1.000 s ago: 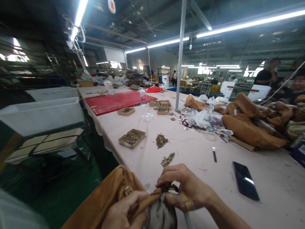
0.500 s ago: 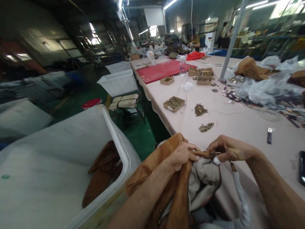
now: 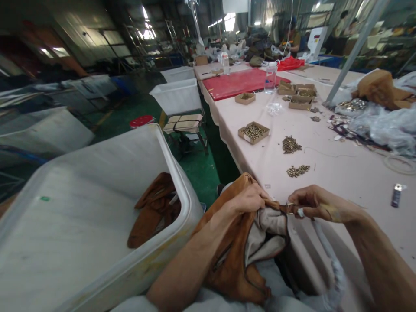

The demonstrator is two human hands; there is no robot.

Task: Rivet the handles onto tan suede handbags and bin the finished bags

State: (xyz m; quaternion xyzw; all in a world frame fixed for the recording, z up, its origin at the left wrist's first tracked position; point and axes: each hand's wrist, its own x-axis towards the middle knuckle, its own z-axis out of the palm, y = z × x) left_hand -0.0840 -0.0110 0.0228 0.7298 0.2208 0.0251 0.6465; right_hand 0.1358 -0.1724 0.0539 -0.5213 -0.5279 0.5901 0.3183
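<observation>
Head view, with every place given from the tan bag [image 3: 234,255]. The tan bag is hanging over the person's lap, its upper rim lying against the near edge of the tabletop [image 3: 341,173], so the edge and the lap appear to be sharing its weight. Its mouth is gaping and the grey lining [image 3: 268,229] is showing.

The left hand [image 3: 250,200] is gripping the bag's rim, fingers clenched on the leather, apparently bracing it against the other hand. The right hand [image 3: 316,206], just right of the rim, is pinching a small metal fitting [image 3: 290,209] between closed fingers. It is probably a ring or buckle, but it is too small to identify. A white-wrapped strap [image 3: 328,255] is trailing down from that hand, right of the bag.

To the left of the bag, a white plastic bin [image 3: 182,186] is standing on the floor within arm's reach. It is holding more tan bags [image 3: 152,212], heaped in the corner nearest the person.

Beyond the bag, on the tabletop, two loose heaps of brass hardware [image 3: 298,170] are lying close at hand. A cardboard tray of the same pieces [image 3: 254,131] is sitting farther off, and a red mat [image 3: 243,82] farther still. Far right of the bag, a lighter [image 3: 396,195] is lying apart.
</observation>
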